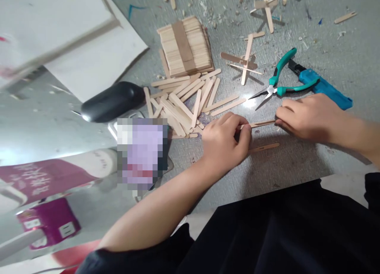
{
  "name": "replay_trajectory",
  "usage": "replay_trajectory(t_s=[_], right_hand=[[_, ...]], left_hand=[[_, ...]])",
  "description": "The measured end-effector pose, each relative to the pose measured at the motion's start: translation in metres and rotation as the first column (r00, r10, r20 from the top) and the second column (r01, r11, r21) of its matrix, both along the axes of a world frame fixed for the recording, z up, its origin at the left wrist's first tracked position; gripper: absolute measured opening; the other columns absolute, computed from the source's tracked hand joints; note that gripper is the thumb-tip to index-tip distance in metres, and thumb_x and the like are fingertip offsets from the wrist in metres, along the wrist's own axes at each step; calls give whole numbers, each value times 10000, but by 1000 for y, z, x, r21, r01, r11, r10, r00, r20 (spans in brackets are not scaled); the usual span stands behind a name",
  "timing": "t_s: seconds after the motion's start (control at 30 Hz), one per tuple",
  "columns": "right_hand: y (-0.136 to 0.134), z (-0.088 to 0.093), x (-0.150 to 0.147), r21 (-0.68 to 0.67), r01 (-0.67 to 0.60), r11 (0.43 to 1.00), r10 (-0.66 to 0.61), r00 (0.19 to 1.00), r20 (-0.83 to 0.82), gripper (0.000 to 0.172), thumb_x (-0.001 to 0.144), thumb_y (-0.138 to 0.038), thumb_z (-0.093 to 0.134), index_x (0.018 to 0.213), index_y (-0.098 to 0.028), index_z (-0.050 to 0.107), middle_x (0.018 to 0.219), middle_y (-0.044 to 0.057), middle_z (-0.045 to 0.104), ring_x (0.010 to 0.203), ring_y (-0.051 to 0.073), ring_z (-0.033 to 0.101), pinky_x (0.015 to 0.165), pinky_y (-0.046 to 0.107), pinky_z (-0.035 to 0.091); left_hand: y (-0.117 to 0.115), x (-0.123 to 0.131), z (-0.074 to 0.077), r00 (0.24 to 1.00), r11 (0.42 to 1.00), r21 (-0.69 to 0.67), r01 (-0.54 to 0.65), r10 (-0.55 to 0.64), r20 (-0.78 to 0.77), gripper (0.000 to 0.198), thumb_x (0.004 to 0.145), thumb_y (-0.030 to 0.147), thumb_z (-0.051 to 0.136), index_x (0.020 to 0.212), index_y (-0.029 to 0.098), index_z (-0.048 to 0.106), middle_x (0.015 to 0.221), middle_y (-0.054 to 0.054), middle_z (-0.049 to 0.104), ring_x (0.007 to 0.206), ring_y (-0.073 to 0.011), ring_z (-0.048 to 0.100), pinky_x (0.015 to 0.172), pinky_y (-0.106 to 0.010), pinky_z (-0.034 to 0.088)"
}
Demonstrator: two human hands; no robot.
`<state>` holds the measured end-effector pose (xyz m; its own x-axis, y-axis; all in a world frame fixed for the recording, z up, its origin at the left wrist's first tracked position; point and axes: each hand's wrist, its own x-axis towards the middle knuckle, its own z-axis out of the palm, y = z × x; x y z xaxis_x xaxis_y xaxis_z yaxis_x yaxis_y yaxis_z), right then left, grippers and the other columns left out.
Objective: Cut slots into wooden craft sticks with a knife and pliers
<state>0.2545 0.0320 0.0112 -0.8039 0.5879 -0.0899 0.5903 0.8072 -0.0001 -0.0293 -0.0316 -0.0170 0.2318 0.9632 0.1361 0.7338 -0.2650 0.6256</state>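
My left hand and my right hand pinch the two ends of one thin wooden craft stick, held just above the grey table. Both hands are closed on it. A second stick lies flat on the table right below, close to my left hand. A loose heap of the same sticks spreads out to the left of my left hand.
Green-handled pliers and a blue utility knife lie just beyond my right hand. A banded bundle of sticks, glued stick crosses, a black oval object, white sheets and magenta packaging surround the spot.
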Motion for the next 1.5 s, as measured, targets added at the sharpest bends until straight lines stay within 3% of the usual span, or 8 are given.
replay_trajectory(t_s=[0.3,0.57,0.77,1.0,1.23,1.4,1.5], right_hand=[[3,-5,3,44,-23,999,25,999,-42,578,1272,-401,389,975,-190,836,835,77,747,642,183,394,669,395,114],[-2,-4,1,17,37,999,-36,999,-28,534,1238,-394,418,934,-212,817,828,72,726,638,185,353,695,419,106],[-5,5,-6,-4,25,1000,-24,997,73,455,1218,-343,458,982,-211,824,829,62,715,621,186,271,664,417,98],[-3,13,-19,-47,101,994,-85,961,264,511,1240,-350,388,1100,-206,857,939,89,782,656,198,273,661,419,119],[1,2,-9,18,-10,1000,5,976,219,394,1172,-296,473,1102,-238,857,856,54,732,614,181,157,654,419,88],[1,7,-12,-3,-24,1000,24,978,206,407,1106,-168,439,1070,-225,841,803,57,686,631,188,129,613,407,89],[3,9,-13,-32,-29,999,36,976,216,379,1110,-198,456,1002,-221,818,774,57,655,651,191,120,573,389,107]], left_hand=[[0,-2,4,999,999,-10,32,-32,10,259,1142,293,605,979,214,790,863,-44,785,711,-194,651,713,-386,472],[-1,0,6,1000,998,-56,12,-13,-19,288,1147,319,580,939,233,760,852,-48,775,712,-203,635,724,-402,460],[-1,0,6,998,998,-62,-2,-2,-62,266,1133,334,568,918,248,698,866,-58,787,760,-226,659,746,-421,441],[0,2,2,991,997,-71,-23,13,-131,195,1094,307,583,921,256,657,880,-68,785,802,-254,687,760,-424,430],[0,-1,0,988,998,-58,3,-12,-154,219,1120,319,564,924,263,645,886,-75,789,797,-258,679,749,-425,437],[-1,-5,5,993,997,-66,49,-56,-108,272,1159,346,542,945,256,684,874,-77,807,783,-258,704,756,-434,470],[-1,-5,8,993,994,-94,53,-62,-100,299,1183,358,524,987,252,724,885,-78,829,810,-266,739,776,-440,496]])
